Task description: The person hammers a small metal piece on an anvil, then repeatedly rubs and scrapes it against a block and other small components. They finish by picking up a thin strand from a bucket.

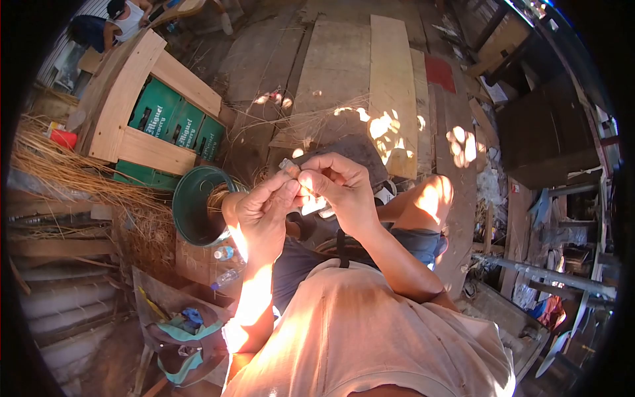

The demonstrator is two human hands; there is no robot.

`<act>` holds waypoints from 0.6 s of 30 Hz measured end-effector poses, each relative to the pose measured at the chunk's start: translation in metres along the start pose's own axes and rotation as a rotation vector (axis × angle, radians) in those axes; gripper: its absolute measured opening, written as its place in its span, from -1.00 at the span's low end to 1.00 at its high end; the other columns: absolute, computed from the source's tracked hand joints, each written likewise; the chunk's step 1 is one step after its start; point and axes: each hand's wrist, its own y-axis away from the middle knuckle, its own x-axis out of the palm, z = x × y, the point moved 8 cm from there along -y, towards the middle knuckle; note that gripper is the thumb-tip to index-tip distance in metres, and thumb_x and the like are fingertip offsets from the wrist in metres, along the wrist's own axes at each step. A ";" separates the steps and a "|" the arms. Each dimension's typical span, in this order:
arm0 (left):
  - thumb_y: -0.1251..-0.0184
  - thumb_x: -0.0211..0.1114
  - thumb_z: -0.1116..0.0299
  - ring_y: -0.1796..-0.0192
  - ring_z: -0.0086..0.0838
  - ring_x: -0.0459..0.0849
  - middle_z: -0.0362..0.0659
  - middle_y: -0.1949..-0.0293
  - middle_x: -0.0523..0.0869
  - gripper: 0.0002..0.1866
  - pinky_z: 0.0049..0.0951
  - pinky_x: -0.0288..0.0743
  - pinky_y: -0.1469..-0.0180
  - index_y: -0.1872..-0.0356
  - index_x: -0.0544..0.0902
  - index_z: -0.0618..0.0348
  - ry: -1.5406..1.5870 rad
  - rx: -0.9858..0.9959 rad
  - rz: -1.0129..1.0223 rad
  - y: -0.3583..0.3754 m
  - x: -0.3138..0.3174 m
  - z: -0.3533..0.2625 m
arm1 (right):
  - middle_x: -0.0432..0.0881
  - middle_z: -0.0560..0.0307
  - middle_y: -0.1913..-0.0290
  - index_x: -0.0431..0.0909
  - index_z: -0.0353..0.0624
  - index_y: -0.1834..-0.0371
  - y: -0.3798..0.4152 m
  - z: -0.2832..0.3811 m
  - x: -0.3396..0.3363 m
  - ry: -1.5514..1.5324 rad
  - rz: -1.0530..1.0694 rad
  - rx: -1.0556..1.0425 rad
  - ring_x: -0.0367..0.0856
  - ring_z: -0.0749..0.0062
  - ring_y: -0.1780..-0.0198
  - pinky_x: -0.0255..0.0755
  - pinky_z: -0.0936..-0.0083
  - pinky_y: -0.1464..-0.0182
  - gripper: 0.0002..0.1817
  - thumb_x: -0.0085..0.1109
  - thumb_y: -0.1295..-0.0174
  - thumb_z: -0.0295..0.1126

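My left hand (pixel 264 208) and my right hand (pixel 340 188) meet in front of my chest, fingertips almost touching. Both are closed in a pinch. A small greyish piece (pixel 287 164) pokes out above the fingertips; it is too small to name, and the fingers cover the rest. Sunlight washes out the gap between the palms, so what lies there is hard to see. Just left of my left hand is a dark green bucket (pixel 192 210) with a few dry stalks at its rim.
Long dry stalks (pixel 73 159) lie heaped at the left. Behind them, green crates (pixel 173 122) sit in a wooden frame (pixel 152 147). Plastic bottles (pixel 225 278) and an open bag (pixel 182 344) are at lower left. Wooden boards (pixel 334 63) cover the floor ahead. A person (pixel 127 20) is at far left.
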 end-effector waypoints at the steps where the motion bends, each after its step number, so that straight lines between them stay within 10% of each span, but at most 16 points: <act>1: -0.45 0.26 0.57 0.09 -0.46 0.78 -0.02 -0.03 0.75 -0.73 -0.49 0.76 0.03 -0.11 0.64 0.36 -0.004 0.002 0.013 0.000 0.001 0.000 | 0.70 0.25 0.27 0.65 -0.30 0.12 0.000 -0.002 -0.001 -0.038 0.011 0.019 0.55 0.74 0.32 0.45 0.69 0.29 -0.88 0.28 -0.37 -0.48; 18: -0.41 0.26 0.59 0.24 -0.55 0.68 -0.13 0.20 0.74 -0.74 -0.55 0.61 0.16 -0.09 0.62 0.32 -0.028 0.084 -0.020 -0.002 -0.002 -0.023 | 0.64 0.09 0.28 0.53 -0.29 0.14 0.017 0.008 0.013 0.395 -0.001 -0.086 0.59 0.58 0.32 0.51 0.61 0.24 -0.95 0.10 -0.39 -0.59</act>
